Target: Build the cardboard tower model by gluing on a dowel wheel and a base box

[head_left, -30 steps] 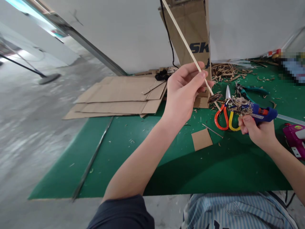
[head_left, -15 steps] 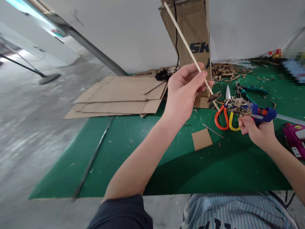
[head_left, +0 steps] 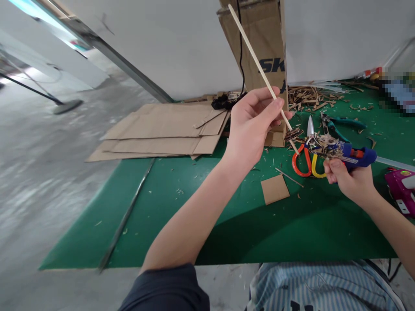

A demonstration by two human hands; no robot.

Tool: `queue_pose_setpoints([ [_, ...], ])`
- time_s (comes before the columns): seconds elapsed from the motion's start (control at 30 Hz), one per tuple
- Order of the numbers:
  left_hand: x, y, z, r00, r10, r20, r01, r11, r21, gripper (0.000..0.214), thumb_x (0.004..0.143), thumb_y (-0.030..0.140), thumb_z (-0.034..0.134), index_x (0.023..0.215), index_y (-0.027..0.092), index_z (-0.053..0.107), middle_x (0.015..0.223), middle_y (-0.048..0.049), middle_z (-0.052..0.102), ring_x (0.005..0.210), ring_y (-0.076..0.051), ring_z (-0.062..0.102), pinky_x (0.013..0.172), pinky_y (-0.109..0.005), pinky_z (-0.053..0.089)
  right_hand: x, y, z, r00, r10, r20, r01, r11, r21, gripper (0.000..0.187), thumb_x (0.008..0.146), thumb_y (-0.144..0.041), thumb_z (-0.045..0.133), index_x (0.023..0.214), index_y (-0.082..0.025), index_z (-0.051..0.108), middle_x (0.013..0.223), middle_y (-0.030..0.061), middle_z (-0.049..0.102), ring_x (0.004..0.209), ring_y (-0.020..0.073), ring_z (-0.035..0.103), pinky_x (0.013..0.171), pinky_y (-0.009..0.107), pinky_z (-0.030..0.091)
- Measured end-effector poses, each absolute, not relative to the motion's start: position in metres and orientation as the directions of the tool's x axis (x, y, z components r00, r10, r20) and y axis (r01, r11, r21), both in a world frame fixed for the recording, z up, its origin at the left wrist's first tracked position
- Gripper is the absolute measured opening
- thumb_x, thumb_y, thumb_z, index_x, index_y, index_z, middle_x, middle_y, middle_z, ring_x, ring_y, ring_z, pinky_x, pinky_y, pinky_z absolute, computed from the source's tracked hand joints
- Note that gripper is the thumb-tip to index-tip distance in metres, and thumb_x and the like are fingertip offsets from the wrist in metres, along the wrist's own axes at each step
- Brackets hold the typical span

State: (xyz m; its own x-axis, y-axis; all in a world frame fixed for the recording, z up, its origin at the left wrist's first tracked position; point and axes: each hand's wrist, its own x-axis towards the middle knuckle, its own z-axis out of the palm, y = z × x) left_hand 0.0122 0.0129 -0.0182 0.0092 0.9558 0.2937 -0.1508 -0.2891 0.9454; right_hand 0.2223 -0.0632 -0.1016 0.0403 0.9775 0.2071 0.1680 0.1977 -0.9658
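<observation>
From the head view, the left hand (head_left: 249,125) holds a clenched grip on a thin wooden skewer (head_left: 261,75), pinched between thumb and fingers, with the skewer angled up past the hand and its lower end pointing down to the right. A clump of cardboard shreds (head_left: 293,134) clings near that lower end, which stops just above the scissors. The right hand (head_left: 348,181) has a closed grip on a blue hot glue gun (head_left: 359,156), which carries a matted mass of cardboard shreds (head_left: 324,146) at its front end. Directly below lie orange-and-yellow-handled scissors (head_left: 303,162), blade pointing away, with teal-handled pliers (head_left: 340,124) beyond them. The green-matted bench (head_left: 292,224) is littered with cardboard scraps, including a heap of shavings (head_left: 308,97) at the back and a small cardboard square (head_left: 275,189) near the front. A magenta device (head_left: 402,190) sits at the right edge. Flattened cardboard sheets (head_left: 158,134) overlap the bench's far left corner, and a metal strip (head_left: 125,214) lies along the mat. An upright cardboard panel (head_left: 264,43) printed "SK" leans against the white wall (head_left: 333,39). Grey concrete floor (head_left: 48,172) extends to the left.
</observation>
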Motion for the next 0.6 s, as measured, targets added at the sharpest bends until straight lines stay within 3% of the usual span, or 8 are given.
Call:
queue_pose_setpoints([
  [0.37, 0.0128, 0.0143, -0.0192, -0.007, 0.954, 0.3, -0.139, -0.298, 0.944, 0.02, 0.081, 0.031, 0.08, 0.095, 0.025, 0.067, 0.092, -0.0019, 0.072, 0.099, -0.024, 0.075, 0.074, -0.027, 0.058, 0.222, -0.0631, -0.1014, 0.037, 0.974, 0.222, 0.163, 0.214, -0.963, 0.041, 0.084, -0.057, 0.069, 0.066, -0.021, 0.059, 0.053, -0.0011, 0.055, 0.045, 0.0129, 0.052, 0.045, 0.029, 0.047],
  [0.6, 0.0129, 0.0129, -0.0177, -0.018, 0.956, 0.294, -0.151, -0.293, 0.944, 0.018, 0.08, 0.029, 0.079, 0.093, 0.025, 0.067, 0.091, -0.0006, 0.073, 0.097, -0.021, 0.075, 0.067, -0.023, 0.056, 0.2219, -0.062, -0.0988, 0.06, 0.972, 0.225, 0.203, 0.209, -0.957, 0.039, 0.085, -0.055, 0.069, 0.067, -0.021, 0.062, 0.053, -0.0003, 0.057, 0.045, 0.0135, 0.053, 0.045, 0.03, 0.048],
])
